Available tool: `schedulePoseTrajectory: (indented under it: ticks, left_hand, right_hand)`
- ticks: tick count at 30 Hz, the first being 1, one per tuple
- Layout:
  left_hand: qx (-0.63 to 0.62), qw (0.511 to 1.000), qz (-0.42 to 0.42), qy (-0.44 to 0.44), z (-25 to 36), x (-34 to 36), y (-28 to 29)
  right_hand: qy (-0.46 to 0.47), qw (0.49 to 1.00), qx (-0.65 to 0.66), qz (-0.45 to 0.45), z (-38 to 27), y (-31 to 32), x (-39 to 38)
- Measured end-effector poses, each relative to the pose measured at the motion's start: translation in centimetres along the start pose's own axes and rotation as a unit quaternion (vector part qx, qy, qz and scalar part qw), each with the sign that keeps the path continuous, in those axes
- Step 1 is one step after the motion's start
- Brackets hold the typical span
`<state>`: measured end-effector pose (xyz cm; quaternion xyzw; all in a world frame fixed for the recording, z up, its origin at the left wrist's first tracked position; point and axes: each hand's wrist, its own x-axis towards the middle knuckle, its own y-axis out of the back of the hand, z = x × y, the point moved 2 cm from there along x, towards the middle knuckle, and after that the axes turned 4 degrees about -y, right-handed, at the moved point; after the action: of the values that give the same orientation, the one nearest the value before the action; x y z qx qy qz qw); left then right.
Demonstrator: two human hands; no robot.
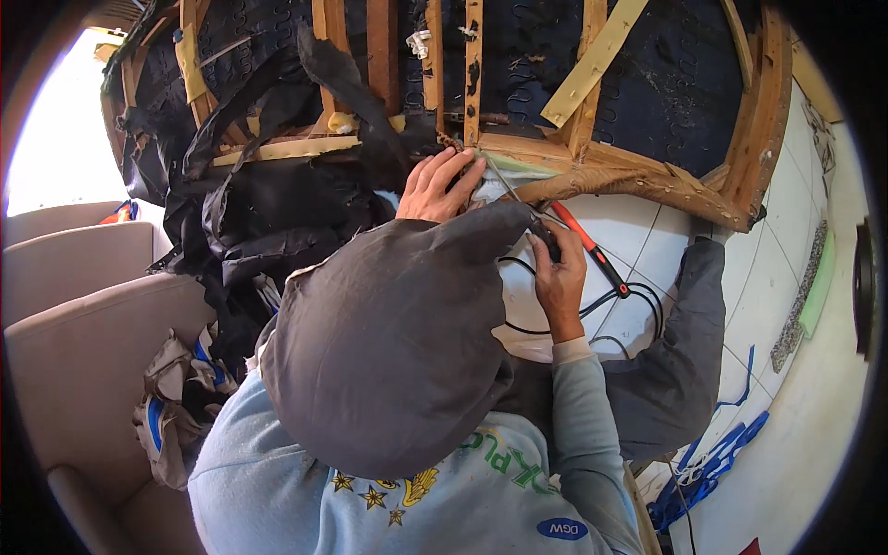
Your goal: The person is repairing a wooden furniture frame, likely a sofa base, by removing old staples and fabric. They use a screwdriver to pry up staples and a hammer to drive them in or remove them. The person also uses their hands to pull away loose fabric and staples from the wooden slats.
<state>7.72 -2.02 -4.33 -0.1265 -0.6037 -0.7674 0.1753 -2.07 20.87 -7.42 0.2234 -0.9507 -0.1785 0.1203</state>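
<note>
My left hand (439,185) rests at the lower rail of an upturned wooden furniture frame (629,185), its fingers stretched over the edge beside a pale green strip (518,166). In my right hand (561,282) is a dark-handled tool with a thin metal shaft (501,178). The shaft slants up and left to the rail, close to my left fingertips; its tip is hard to make out. Just right of my right hand, an orange-and-black handle (592,250) lies over the white tiles. My raised knee (398,342) in grey trousers hides part of the space below my hands.
Torn black cloth (277,213) hangs from the frame's left side. Beige upholstered seats (102,324) stand at the left with fabric scraps (176,407) on them. A black cord (652,301) loops over the tiles. Blue straps (712,472) lie at lower right.
</note>
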Motion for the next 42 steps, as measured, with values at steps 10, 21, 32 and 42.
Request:
schedulePoseTrajectory:
  ticks: [10, 21, 32, 42]
  left_hand:
    - [-0.005, 1.000, 0.006, 0.009, 0.3, 0.2, 0.0]
    - [-0.033, 0.999, 0.029, 0.015, 0.2, -0.1, -0.2]
    - [-0.160, 0.982, 0.077, 0.071, -0.1, 3.8, 2.4]
    - [-0.577, 0.764, -0.122, 0.262, 1.1, 15.9, 5.7]
  right_hand:
    - [-0.144, 0.980, 0.064, -0.118, 1.4, -0.2, 0.4]
    - [-0.103, 0.989, 0.009, -0.104, -0.3, -1.3, 0.2]
    - [-0.309, 0.835, 0.397, -0.223, -4.8, -0.3, 2.7]
    - [-0.177, 0.958, 0.212, -0.081, -3.5, 4.4, 0.2]
